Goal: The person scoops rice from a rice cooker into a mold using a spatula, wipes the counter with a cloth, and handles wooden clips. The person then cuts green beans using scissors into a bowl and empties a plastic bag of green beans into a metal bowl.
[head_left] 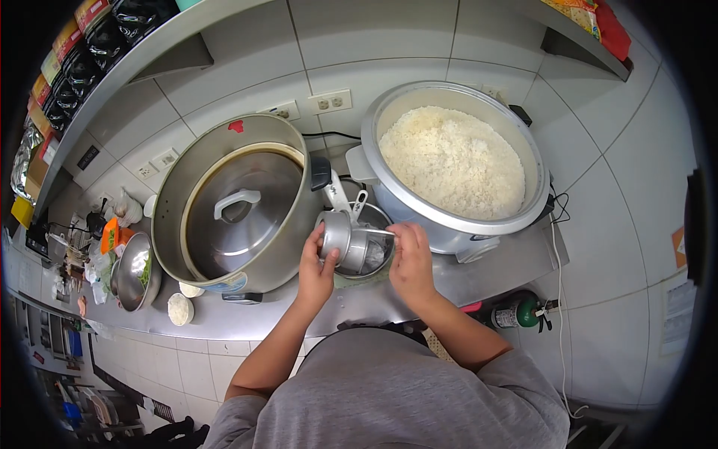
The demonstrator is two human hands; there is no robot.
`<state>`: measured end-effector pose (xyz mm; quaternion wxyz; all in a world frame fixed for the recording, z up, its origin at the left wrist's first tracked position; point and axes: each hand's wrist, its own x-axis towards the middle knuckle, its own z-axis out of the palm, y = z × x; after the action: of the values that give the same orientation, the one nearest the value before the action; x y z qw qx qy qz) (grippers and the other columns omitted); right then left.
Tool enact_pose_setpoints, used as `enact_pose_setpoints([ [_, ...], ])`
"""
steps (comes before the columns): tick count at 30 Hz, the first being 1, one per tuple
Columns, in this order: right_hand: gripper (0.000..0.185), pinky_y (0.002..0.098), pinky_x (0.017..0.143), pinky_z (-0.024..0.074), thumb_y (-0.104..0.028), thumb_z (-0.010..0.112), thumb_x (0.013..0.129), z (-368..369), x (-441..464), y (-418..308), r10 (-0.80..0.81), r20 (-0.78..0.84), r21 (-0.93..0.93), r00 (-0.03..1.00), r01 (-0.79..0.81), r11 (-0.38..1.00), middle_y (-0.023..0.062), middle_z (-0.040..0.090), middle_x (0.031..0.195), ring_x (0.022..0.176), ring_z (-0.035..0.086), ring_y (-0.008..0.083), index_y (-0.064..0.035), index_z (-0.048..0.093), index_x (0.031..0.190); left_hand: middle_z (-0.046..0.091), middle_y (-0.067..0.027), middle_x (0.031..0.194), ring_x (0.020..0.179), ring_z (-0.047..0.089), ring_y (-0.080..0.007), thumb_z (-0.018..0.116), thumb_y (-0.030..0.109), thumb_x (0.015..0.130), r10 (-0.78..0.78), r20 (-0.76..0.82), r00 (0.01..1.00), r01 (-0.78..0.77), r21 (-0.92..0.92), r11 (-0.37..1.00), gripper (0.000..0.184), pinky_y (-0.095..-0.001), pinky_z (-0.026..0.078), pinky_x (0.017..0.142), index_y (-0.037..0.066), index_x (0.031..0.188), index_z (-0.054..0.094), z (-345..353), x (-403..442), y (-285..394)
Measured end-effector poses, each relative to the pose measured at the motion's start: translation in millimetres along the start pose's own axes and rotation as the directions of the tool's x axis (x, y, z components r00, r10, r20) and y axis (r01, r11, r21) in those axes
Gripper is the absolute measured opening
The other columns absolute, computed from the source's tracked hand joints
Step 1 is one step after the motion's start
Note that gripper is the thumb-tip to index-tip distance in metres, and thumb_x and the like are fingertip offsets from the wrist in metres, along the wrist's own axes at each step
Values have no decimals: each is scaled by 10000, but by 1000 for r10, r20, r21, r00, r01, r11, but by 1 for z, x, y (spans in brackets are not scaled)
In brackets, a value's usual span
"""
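- The left hand (317, 263) is curled round a small metal cup (336, 233), its thumb against the near side.
- The right hand (410, 262) is pinching what looks like the handle or edge of a see-through cup (372, 252); the exact fingertip contact is hard to make out.
- Both cups are close together above a metal bowl (383, 215), between the two large pots. Whether they touch, or hold anything, cannot be told.
- The right hand's narrow hold could let the see-through cup twist or drop into the bowl if the fingers slip.
- A spoon handle (360, 202) and a white handle (336, 187) stand just beyond; a careless lift could catch them and knock them aside.
- Farther right, an uncovered cooker (374, 155) holds white rice (452, 161); an outward-swinging elbow or wrist could bump its rim.
- To the left, a deep pot (173, 196) surrounds a handled lid (254, 202).
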<state>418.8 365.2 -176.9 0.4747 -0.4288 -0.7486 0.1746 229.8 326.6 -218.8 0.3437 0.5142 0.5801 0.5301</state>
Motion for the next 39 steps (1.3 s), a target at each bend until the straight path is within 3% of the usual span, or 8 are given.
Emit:
enact_pose_setpoints([
  [4, 297, 403, 865, 438, 96, 468, 818, 25, -3, 27, -1, 0, 131, 1000, 1, 991, 165, 552, 1018, 975, 527, 356, -11, 553, 1082, 438, -149, 1338, 1209, 465, -204, 622, 21, 869, 36, -91, 995, -69, -402, 913, 676, -316, 381, 1006, -9, 1428, 242, 6, -2, 18],
  [8, 305, 309, 703, 467, -10, 593, 846, 60, 1, 35, 375, 225, 545, 899, -435, 717, 116, 576, 992, 804, 558, 205, 3, 561, 1149, 442, -121, 1305, 1176, 472, -200, 652, 7, 823, -135, -48, 990, 95, -484, 870, 738, -319, 383, 1007, 0, 1431, 235, 5, -2, 6],
  [11, 240, 384, 842, 453, -72, 636, 819, 77, 14, 38, -112, 121, 79, 986, 103, 992, 165, 589, 956, 857, 571, 351, -18, 624, 1053, 462, -89, 1210, 1112, 466, -185, 605, -57, 777, -230, -159, 960, 142, -433, 890, 727, -319, 371, 1007, 1, 1417, 266, 2, 3, -10],
  [18, 158, 428, 818, 444, -77, 625, 820, 77, 37, 68, 4, 582, 206, 813, -152, 967, 191, 584, 918, 884, 564, 367, -7, 620, 960, 455, -121, 1250, 1156, 452, -198, 607, 14, 849, 52, -331, 942, -48, 20, 999, 599, -320, 365, 1003, 15, 1372, 315, 5, -9, -32],
  [23, 126, 413, 847, 453, -84, 588, 826, 74, 52, 60, -281, 583, 225, 763, 180, 958, 148, 601, 928, 949, 554, 347, -15, 632, 921, 481, -167, 1231, 1127, 496, -260, 633, -24, 812, 7, -329, 944, -4, 8, 1000, 557, -341, 388, 975, -10, 1304, 370, 0, -11, -18],
  [27, 196, 403, 910, 424, -65, 553, 801, 90, 78, 51, -207, 610, -277, 765, 450, 849, 132, 623, 1002, 1005, 549, 300, -24, 679, 946, 475, -200, 1206, 1125, 499, -341, 552, -152, 724, 376, -232, 897, -228, 486, 844, 628, -371, 379, 985, -14, 1308, 368, -7, -16, -21],
  [30, 221, 414, 896, 413, -92, 547, 815, 114, 76, 66, -101, 695, -520, 711, 595, 613, 109, 638, 1012, 1027, 551, 264, -53, 700, 970, 469, -237, 1181, 1104, 485, -406, 497, -174, 668, 356, -169, 919, -238, 481, 843, 675, -401, 373, 985, -17, 1310, 364, -12, -22, -14],
  [39, 199, 371, 813, 422, -116, 596, 781, 115, 77, 54, 61, 790, -547, 611, 656, 519, 124, 650, 1014, 1025, 557, 247, -19, 710, 912, 462, -229, 1090, 981, 509, -415, 481, -155, 658, 415, 26, 909, -394, 377, 838, 670, -428, 420, 881, 10, 1300, 383, -38, -41, -13],
])
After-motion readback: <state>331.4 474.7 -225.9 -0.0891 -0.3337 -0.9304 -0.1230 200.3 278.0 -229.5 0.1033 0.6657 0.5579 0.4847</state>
